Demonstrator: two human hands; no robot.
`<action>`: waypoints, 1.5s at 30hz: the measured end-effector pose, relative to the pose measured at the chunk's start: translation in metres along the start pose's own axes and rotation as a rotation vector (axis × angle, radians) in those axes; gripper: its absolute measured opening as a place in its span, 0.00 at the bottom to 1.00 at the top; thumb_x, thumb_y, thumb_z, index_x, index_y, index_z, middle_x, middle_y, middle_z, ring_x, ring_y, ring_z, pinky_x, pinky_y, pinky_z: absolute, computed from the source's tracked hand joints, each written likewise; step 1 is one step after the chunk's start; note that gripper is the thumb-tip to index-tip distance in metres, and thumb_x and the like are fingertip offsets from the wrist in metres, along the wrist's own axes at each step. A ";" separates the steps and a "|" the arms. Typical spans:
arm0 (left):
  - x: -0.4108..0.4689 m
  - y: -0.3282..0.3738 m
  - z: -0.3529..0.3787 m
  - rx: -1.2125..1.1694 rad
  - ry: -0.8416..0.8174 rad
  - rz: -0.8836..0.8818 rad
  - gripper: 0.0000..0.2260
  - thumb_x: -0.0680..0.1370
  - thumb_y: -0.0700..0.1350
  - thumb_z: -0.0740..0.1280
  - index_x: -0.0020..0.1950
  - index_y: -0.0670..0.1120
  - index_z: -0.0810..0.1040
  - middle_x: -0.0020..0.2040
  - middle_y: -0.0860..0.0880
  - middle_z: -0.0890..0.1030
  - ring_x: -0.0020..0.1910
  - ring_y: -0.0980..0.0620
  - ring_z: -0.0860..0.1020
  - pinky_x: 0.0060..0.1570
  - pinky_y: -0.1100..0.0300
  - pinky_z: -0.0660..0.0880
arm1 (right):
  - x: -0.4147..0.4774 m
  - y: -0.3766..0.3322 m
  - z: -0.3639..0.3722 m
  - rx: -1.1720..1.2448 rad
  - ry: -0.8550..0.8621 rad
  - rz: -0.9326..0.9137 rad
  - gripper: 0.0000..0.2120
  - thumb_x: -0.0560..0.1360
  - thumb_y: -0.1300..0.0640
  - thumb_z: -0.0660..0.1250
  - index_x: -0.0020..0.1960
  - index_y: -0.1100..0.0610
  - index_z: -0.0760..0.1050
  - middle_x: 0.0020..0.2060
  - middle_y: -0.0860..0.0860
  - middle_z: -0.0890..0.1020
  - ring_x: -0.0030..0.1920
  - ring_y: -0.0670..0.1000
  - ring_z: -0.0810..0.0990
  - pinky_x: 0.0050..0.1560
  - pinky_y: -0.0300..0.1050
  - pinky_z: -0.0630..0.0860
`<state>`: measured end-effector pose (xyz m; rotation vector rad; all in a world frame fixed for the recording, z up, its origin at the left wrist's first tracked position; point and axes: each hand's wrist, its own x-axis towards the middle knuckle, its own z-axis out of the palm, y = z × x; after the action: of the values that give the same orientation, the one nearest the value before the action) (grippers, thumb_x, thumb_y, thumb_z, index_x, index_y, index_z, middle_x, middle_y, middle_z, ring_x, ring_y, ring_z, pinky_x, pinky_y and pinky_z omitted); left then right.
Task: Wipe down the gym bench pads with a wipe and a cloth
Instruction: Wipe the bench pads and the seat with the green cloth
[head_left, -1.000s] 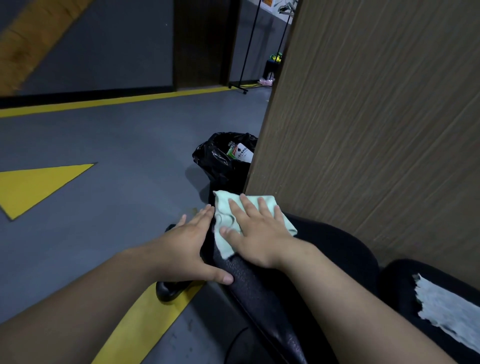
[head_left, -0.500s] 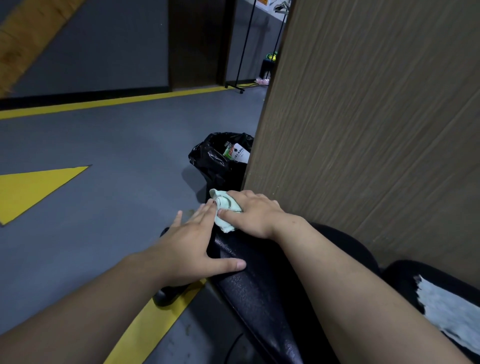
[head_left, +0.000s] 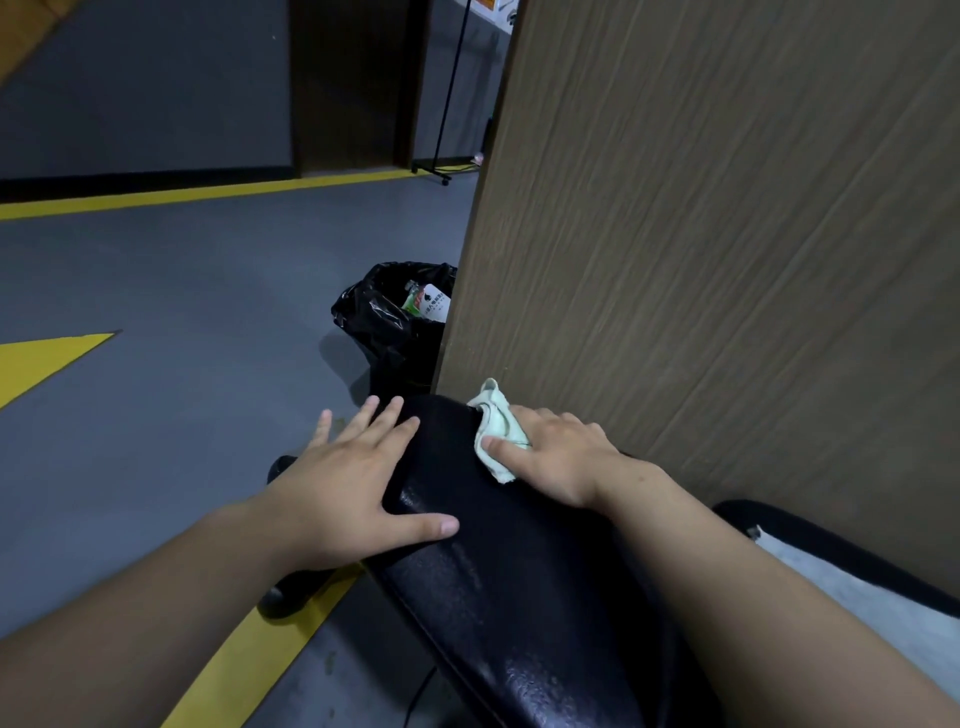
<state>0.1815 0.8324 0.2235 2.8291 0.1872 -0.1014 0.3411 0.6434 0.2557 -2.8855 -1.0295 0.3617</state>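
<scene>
Head view: my right hand (head_left: 556, 460) clamps, I think, the bunched cloth (head_left: 494, 432) at the far end of the bench pad (head_left: 519, 571), which runs from 11 to 5 o'clock; my left hand (head_left: 353, 480) lies flat at its 9 o'clock.
</scene>
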 end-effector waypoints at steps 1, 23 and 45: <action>0.000 0.000 0.000 -0.008 -0.003 -0.004 0.59 0.59 0.84 0.45 0.82 0.52 0.41 0.81 0.53 0.37 0.78 0.54 0.35 0.77 0.43 0.39 | -0.005 0.007 0.000 -0.007 0.004 0.009 0.32 0.73 0.27 0.47 0.72 0.40 0.62 0.65 0.46 0.73 0.66 0.53 0.68 0.64 0.55 0.61; -0.002 0.068 -0.009 0.035 -0.079 0.165 0.47 0.70 0.77 0.56 0.81 0.55 0.47 0.82 0.53 0.40 0.79 0.55 0.36 0.75 0.38 0.36 | -0.059 0.062 0.002 -0.070 0.049 0.387 0.41 0.74 0.27 0.41 0.79 0.49 0.51 0.72 0.58 0.67 0.72 0.61 0.65 0.74 0.64 0.44; -0.008 0.099 0.011 0.173 -0.129 0.162 0.50 0.67 0.79 0.47 0.81 0.52 0.42 0.81 0.49 0.38 0.79 0.51 0.36 0.76 0.37 0.38 | -0.174 0.012 0.038 -0.281 0.143 0.228 0.39 0.78 0.33 0.39 0.80 0.57 0.44 0.74 0.64 0.61 0.71 0.63 0.63 0.73 0.70 0.39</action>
<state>0.1870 0.7349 0.2425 2.9829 -0.0828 -0.2758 0.2090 0.5236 0.2517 -3.2321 -0.7880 0.0167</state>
